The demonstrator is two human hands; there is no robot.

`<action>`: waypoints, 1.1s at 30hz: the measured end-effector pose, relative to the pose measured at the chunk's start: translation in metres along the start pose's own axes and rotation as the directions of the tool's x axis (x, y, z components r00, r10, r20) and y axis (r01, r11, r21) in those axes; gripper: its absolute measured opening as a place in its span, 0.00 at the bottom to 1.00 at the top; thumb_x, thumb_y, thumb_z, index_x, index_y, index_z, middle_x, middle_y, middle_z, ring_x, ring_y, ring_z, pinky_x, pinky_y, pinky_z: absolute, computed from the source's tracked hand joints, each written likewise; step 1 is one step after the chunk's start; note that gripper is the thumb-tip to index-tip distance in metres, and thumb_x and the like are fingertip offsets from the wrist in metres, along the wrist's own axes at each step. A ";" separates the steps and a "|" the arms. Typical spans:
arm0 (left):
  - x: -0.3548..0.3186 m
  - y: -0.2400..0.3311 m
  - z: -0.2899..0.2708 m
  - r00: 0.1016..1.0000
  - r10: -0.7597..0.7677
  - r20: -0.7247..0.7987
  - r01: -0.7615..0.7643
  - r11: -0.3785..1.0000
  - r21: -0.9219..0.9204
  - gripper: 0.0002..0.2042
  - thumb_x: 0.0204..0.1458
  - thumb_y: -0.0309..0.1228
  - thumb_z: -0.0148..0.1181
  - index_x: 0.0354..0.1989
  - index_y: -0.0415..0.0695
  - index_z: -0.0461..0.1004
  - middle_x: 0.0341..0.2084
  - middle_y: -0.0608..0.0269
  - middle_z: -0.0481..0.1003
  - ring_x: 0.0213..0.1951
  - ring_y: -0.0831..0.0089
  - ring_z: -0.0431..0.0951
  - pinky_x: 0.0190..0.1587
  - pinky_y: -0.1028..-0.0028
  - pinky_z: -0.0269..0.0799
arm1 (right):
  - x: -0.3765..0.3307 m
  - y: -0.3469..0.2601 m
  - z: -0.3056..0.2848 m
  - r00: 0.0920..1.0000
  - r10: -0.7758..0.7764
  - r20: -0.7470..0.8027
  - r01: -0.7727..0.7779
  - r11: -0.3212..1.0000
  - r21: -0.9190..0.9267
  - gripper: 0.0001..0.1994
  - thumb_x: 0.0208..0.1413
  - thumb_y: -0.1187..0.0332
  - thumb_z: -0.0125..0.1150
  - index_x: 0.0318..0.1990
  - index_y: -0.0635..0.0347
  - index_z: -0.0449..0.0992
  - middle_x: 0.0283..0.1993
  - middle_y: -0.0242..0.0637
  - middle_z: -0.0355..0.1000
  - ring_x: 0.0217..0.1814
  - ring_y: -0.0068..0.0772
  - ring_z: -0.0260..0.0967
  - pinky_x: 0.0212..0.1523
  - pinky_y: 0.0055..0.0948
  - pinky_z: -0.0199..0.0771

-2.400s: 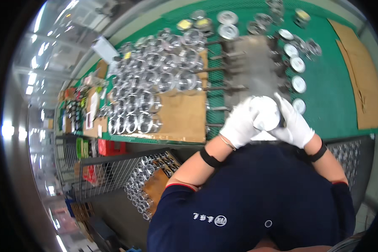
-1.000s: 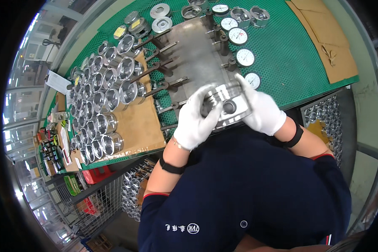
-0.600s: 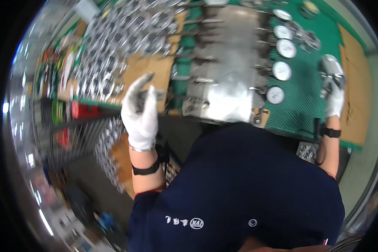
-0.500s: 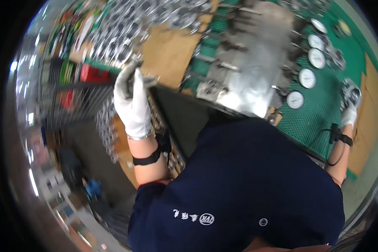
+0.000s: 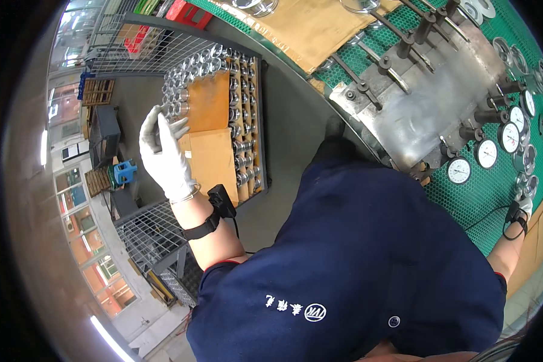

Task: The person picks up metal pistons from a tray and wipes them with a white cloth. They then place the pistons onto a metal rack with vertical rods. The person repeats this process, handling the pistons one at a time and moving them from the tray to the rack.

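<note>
My left hand [image 5: 165, 158], in a white glove with grey fingertips, is raised on the left side with its fingers apart and nothing in it. From my viewpoint it overlaps the edge of a wire-sided cart stacked with shiny metal rings [image 5: 210, 65]. On the far right, my gloved right hand [image 5: 523, 205] closes on a shiny metal ring [image 5: 530, 186] over the green mat; its fingers are partly hidden. A flat grey metal plate [image 5: 431, 105] with clamp-like rods [image 5: 407, 45] lies on the bench, and several round dial gauges [image 5: 458, 170] line its right side.
Cardboard sheets [image 5: 208, 163] lie among the cart's rings. More cardboard [image 5: 314, 36] covers the bench's far left. Other rings [image 5: 513, 55] stand on the green mat [image 5: 449, 202] beyond the gauges. A blue stool [image 5: 125, 172] and wire cage panels [image 5: 151, 226] stand at left.
The view has swung left, bringing the ring cart fully into sight. My left hand now appears over the cart's edge, away from the bench. My right hand stays by the metal ring.
</note>
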State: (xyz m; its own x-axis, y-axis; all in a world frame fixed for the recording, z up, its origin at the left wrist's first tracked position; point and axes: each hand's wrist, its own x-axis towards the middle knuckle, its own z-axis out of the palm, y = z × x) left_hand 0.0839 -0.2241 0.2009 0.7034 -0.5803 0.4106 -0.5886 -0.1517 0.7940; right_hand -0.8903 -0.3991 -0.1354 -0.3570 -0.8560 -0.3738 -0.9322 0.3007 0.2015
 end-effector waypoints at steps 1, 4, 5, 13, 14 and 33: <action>0.001 0.001 -0.003 1.000 0.000 -0.003 0.000 1.000 0.001 0.14 0.68 0.29 0.55 0.57 0.33 0.71 0.51 0.48 0.78 0.37 0.63 0.86 0.39 0.73 0.85 | 0.004 0.007 0.006 0.999 -0.025 -0.020 0.026 0.999 0.022 0.24 0.63 0.68 0.60 0.67 0.56 0.71 0.57 0.41 0.80 0.57 0.42 0.78 0.60 0.34 0.74; 0.013 -0.022 0.005 1.000 -0.021 0.014 0.021 0.999 -0.036 0.15 0.68 0.30 0.55 0.57 0.33 0.71 0.51 0.48 0.78 0.37 0.62 0.86 0.39 0.72 0.85 | 0.010 0.055 0.015 0.979 -0.077 -0.187 0.096 0.991 0.094 0.24 0.64 0.60 0.61 0.66 0.54 0.73 0.55 0.42 0.81 0.56 0.40 0.80 0.60 0.33 0.74; 0.013 -0.021 0.009 1.000 -0.018 0.017 0.018 0.999 -0.030 0.15 0.68 0.30 0.56 0.57 0.33 0.71 0.51 0.48 0.78 0.37 0.62 0.86 0.39 0.72 0.85 | 0.010 0.063 0.013 0.925 -0.214 -0.314 0.237 0.971 0.036 0.23 0.64 0.55 0.62 0.61 0.57 0.76 0.50 0.42 0.83 0.47 0.40 0.82 0.49 0.35 0.81; 0.018 -0.005 0.016 0.998 0.026 0.052 -0.027 1.000 0.003 0.14 0.67 0.28 0.57 0.56 0.34 0.73 0.50 0.51 0.79 0.37 0.65 0.86 0.39 0.73 0.85 | -0.043 -0.044 -0.020 0.916 0.284 0.283 -0.142 -0.430 0.892 0.23 0.63 0.46 0.59 0.56 0.51 0.78 0.43 0.35 0.80 0.35 0.29 0.77 0.29 0.23 0.79; 0.020 -0.008 0.016 0.998 0.040 0.058 -0.041 0.999 0.018 0.14 0.67 0.29 0.56 0.56 0.34 0.72 0.51 0.50 0.78 0.37 0.64 0.86 0.39 0.73 0.85 | -0.053 -0.063 -0.024 0.898 0.341 0.280 -0.104 -0.453 0.885 0.22 0.63 0.46 0.58 0.57 0.49 0.78 0.46 0.34 0.79 0.38 0.28 0.76 0.30 0.24 0.78; 0.058 -0.065 -0.001 0.989 -0.130 0.068 0.129 0.991 0.029 0.15 0.65 0.27 0.60 0.57 0.33 0.74 0.44 0.54 0.80 0.37 0.72 0.83 0.40 0.75 0.81 | -0.095 -0.058 0.041 0.791 0.544 0.280 -0.035 -0.416 0.909 0.33 0.67 0.39 0.49 0.66 0.58 0.66 0.51 0.47 0.75 0.45 0.41 0.76 0.47 0.38 0.80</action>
State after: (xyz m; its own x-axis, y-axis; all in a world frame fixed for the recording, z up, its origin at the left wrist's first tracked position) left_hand 0.1636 -0.2471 0.1733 0.7451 -0.6090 0.2719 -0.5044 -0.2479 0.8271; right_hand -0.8048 -0.3183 -0.1488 -0.8066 -0.3957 -0.4391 0.3456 0.2870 -0.8934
